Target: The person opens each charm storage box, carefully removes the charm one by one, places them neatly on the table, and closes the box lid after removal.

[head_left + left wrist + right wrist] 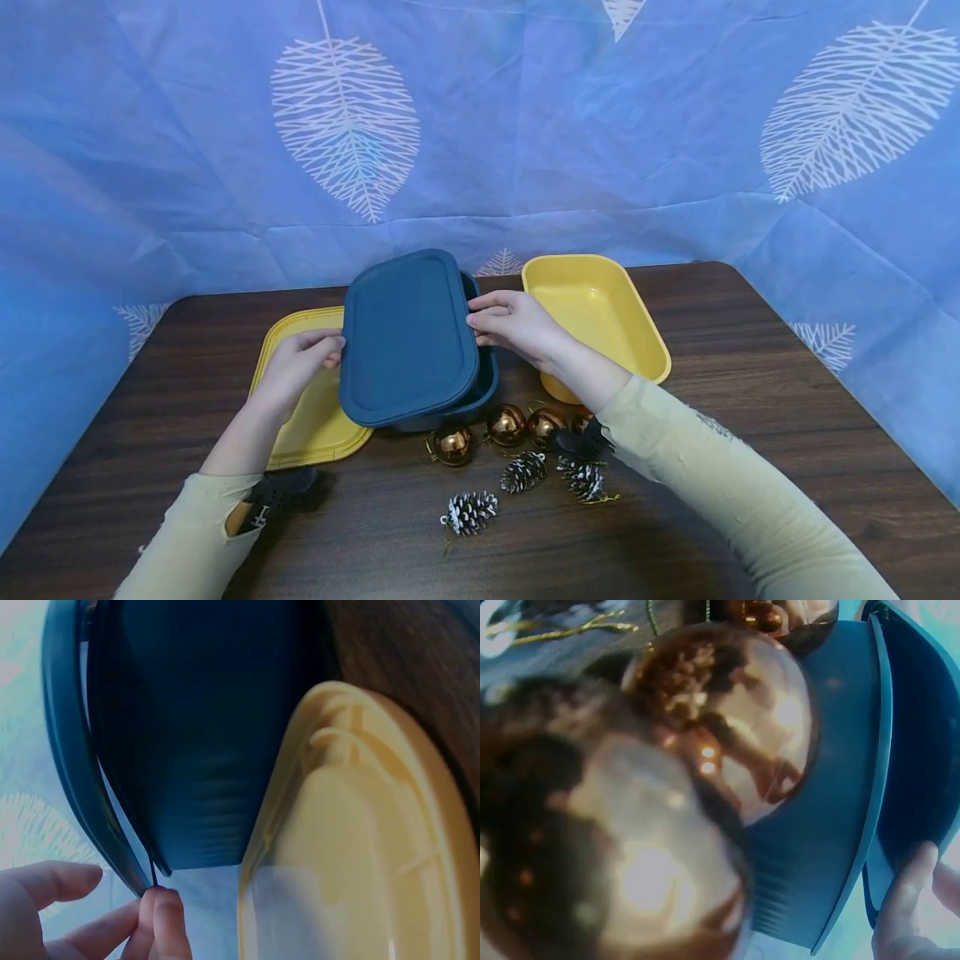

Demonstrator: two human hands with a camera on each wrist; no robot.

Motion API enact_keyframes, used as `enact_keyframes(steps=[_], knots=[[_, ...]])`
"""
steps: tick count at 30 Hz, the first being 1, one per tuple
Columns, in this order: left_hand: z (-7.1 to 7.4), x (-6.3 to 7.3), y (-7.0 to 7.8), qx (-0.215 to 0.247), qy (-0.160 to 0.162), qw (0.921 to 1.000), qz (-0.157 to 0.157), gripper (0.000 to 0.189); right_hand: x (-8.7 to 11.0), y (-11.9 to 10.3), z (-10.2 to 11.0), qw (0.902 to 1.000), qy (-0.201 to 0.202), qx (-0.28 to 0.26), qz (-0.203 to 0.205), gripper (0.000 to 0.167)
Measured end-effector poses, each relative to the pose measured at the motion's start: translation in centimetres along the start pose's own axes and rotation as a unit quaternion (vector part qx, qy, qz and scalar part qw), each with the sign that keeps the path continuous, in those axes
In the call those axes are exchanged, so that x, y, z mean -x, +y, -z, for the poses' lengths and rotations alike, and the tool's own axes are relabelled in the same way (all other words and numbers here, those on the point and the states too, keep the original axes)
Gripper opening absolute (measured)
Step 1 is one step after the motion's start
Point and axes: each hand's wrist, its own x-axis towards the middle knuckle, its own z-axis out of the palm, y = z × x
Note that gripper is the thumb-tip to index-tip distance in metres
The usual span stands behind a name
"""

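A dark blue lid lies tilted over a matching blue box, shifted left so the box's right side shows. My left hand grips the lid's left edge. In the left wrist view its fingertips are right at that edge, and a narrow gap separates the lid from the box wall. My right hand holds the lid's right edge between thumb and fingers. The right wrist view shows a finger at the lid's underside, over a wide gap above the box rim.
A yellow lid lies partly under the left forearm. The yellow box stands open at the back right. Several shiny copper baubles sit before the blue box, and three frosted pinecones lie nearer. A blue leaf-print cloth hangs behind the table.
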Motion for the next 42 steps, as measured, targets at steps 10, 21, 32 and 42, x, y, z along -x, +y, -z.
enact_keyframes(steps=[10, 21, 32, 42], knots=[[-0.9, -0.2, 1.6, -0.046, 0.016, 0.9988, 0.002, 0.048, 0.6, 0.2, 1.0, 0.9976, 0.033, 0.059, 0.019, 0.036], [-1.7, -0.8, 1.8, -0.119, 0.009, 0.9925, -0.022, 0.045, 0.7, 0.7, 1.6, 0.9868, 0.022, 0.161, -0.003, 0.042], [-2.0, -1.1, 2.3, -0.162, 0.016, 0.9863, -0.027, 0.047, 0.6, 0.9, 1.7, 0.9813, 0.011, 0.192, -0.003, 0.047], [-2.0, -1.0, 1.9, -0.157, 0.009, 0.9872, -0.026, 0.047, 0.8, 1.2, 1.7, 0.9809, -0.004, 0.195, -0.006, 0.050]])
